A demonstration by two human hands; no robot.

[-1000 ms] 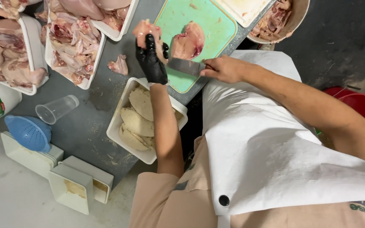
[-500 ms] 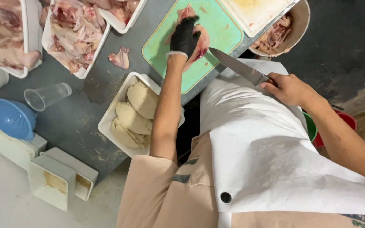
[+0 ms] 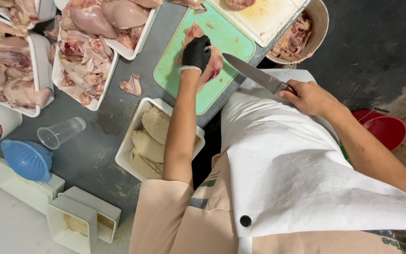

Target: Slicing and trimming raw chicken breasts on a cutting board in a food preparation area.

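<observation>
**Hand Positions at the Green Cutting Board**

The left hand, in a black glove, reaches forward with the forearm extended straight from the body. Its fingers are curled closed over a raw chicken piece, pressing it onto the green cutting board. The board lies on the grey desk, directly ahead of the person.

The right hand is bare. Its fingers are wrapped shut around the handle of a knife. The blade points toward the chicken piece; the tip lies just beside the meat, over the board's near right edge. Whether the tip touches the meat cannot be determined.

Surrounding items:
- A white tray of pale fillets sits near the board, partly hidden beneath the left forearm.
- White trays of raw chicken parts stand further left.
- A loose meat scrap lies on the desk between those trays and the board.
- A clear plastic cup lies on its side, near a blue colander.
- A round bucket of scraps stands just beyond the knife.
- A red bowl sits on the floor, to the right.
- A white apron covers the person's front.
</observation>
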